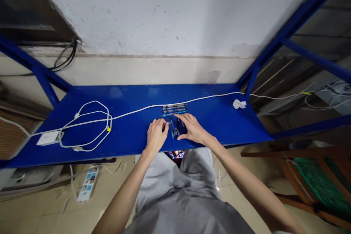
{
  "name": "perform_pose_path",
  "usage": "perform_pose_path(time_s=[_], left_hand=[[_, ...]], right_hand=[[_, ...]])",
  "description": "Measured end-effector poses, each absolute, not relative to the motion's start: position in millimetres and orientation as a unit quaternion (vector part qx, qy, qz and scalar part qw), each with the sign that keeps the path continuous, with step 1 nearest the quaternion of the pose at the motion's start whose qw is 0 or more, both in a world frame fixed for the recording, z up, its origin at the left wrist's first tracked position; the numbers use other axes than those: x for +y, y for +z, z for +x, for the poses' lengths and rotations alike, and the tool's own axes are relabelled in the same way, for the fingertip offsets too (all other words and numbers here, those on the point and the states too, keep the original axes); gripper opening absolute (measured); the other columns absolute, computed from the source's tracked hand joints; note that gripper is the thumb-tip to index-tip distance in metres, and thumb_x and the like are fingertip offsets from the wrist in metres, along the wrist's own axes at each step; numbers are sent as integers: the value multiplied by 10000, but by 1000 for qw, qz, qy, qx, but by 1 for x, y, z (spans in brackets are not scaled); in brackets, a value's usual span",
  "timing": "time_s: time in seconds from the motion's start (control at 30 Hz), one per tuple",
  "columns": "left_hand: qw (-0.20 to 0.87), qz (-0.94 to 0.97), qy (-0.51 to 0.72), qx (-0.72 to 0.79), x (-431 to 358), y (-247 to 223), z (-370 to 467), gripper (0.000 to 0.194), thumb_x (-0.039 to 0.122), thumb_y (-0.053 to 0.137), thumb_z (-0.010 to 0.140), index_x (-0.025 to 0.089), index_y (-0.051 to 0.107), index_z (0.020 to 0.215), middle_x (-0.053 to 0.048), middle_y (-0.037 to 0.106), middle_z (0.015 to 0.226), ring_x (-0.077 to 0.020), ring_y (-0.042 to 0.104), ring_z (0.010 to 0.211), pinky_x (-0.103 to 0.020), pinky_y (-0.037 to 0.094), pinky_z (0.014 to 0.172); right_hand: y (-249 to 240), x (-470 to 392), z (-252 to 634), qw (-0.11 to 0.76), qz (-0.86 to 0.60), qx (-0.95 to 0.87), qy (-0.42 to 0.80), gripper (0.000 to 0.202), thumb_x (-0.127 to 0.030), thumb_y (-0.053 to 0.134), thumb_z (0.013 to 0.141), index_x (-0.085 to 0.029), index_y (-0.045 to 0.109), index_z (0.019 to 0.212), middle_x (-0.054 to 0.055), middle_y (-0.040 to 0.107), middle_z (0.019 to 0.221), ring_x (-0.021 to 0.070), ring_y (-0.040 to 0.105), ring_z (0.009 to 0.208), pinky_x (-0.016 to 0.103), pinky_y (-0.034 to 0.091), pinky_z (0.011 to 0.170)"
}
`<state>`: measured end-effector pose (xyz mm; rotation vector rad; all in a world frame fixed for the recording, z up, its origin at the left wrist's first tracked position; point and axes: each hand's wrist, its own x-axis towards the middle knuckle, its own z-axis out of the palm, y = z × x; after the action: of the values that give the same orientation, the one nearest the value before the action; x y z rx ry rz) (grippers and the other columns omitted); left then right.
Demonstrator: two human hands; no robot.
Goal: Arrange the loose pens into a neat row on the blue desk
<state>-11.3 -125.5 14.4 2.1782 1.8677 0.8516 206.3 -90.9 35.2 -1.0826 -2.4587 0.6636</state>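
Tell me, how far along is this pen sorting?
A few pens already lie in a neat row on the blue shelf. Both the left hand and right hand rest on a small loose cluster of pens nearer the edge, which is not yet lined up.

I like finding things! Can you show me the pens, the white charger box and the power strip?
pens (174,109), head view, middle of the row.
white charger box (48,138), head view, top face.
power strip (88,184), head view, its middle.

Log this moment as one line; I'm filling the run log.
left hand: resting beside pens | right hand: fingers on pens | surface: blue shelf | nearby: white cable
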Motion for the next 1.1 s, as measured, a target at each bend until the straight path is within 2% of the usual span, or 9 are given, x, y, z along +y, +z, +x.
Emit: perform_pose_path(time_s=[0.07, 0.17, 0.4, 0.63, 0.93, 1.1], left_hand=[[63, 723, 271, 632, -126, 14, -7, 275, 313, 529, 1013, 226, 524, 751, -43, 630, 801, -243, 569, 846, -364, 428, 755], [57, 710, 252, 655, -124, 15, -2, 265, 339, 582, 980, 229, 524, 746, -57, 618, 843, -264, 557, 886, -386, 440, 778], [78, 707, 204, 673, -113, 20, -9, 144, 277, 621, 906, 224, 564, 786, -84, 593, 918, -291, 565, 929, -396, 476, 765], [67, 714, 184, 673, -109, 21, -5, 67, 264, 580, 895, 213, 569, 854, -107, 611, 937, -304, 598, 940, -406, 492, 790], [-2, 719, 187, 670, -109, 20, -1, 91, 249, 513, 916, 198, 589, 914, -123, 642, 903, -307, 623, 930, -402, 498, 810], [-1, 735, 147, 662, -111, 21, -3, 101, 215, 496, 941, 174, 587, 956, -153, 655, 966, -329, 624, 941, -421, 487, 798]], right_hand=[[34, -86, 208, 164, -384, -879, 232, 1237, -614, 911, 628, -292, 248, 1620, 172, 511, 1449, 395, 452, 1360, 590, 377, 1130], [33, -83, 209, 143, -392, -880, 225, 1307, -579, 942, 598, -287, 205, 1636, 187, 497, 1457, 410, 445, 1372, 602, 377, 1131], [34, -84, 206, 139, -397, -880, 219, 1230, -576, 912, 659, -243, 228, 1625, 206, 485, 1476, 403, 449, 1375, 596, 387, 1127], [35, -79, 205, 139, -390, -880, 231, 1235, -521, 942, 641, -281, 231, 1622, 184, 485, 1485, 394, 439, 1395, 598, 376, 1139], [27, -73, 208, 142, -369, -886, 243, 1230, -530, 936, 646, -314, 225, 1625, 163, 436, 1553, 393, 402, 1430, 614, 316, 1179], [26, -71, 207, 141, -370, -885, 247, 1203, -543, 928, 652, -298, 252, 1617, 165, 446, 1549, 394, 413, 1415, 627, 315, 1178]])
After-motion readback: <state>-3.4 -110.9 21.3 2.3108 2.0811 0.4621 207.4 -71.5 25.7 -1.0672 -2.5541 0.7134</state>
